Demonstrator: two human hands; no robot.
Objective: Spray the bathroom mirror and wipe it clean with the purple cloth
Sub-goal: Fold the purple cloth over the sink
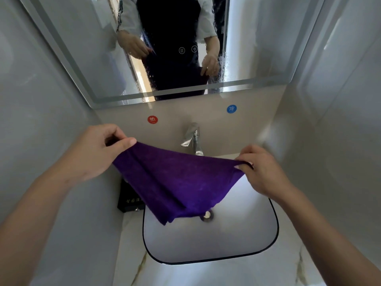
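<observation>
Both hands are pinched shut on the purple cloth (177,182), left hand (97,149) at centre-left, right hand (261,170) at centre-right, stretching it mid-frame above the sink (274,228). The cloth sags (faucet (192,137) just behind). Across the top, the mirror (247,48) shows droplets.

The purple terry cloth (175,182) stretched between both hands hung across the white black-rimmed basin (274,223), blocking reach to the chrome tap (192,137) (a black box (128,200) crowded the left counter), while the wall mirror (257,48) above stood unobstructed.
</observation>
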